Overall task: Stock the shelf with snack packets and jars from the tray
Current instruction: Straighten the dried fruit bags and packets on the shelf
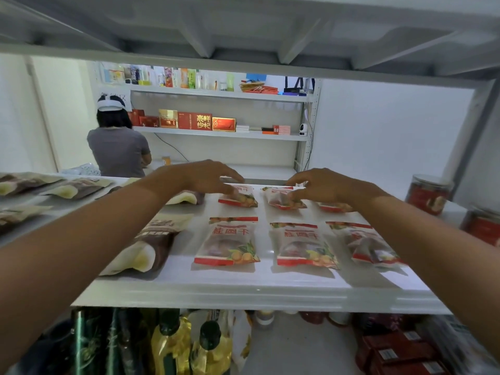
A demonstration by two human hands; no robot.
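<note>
Red-and-white snack packets lie in two rows on the white shelf (pixel 257 282). My left hand (pixel 208 177) reaches to the back row and pinches the top edge of the back-left packet (pixel 240 200). My right hand (pixel 322 185) pinches the back-middle packet (pixel 281 200) the same way. A third back packet (pixel 332 207) is mostly hidden under my right wrist. The front row holds three flat packets (pixel 230 242), (pixel 303 246), (pixel 370 244). Brown packets (pixel 151 244) lie to the left. Two red-labelled jars (pixel 428 194), (pixel 481 226) stand at the right end.
The shelf board above (pixel 243 28) hangs low over the working space. On the level below stand oil bottles (pixel 189 345) and red boxes (pixel 400 350). Behind the shelf, a person in a grey shirt (pixel 119 150) faces a far rack with red boxes (pixel 194 120).
</note>
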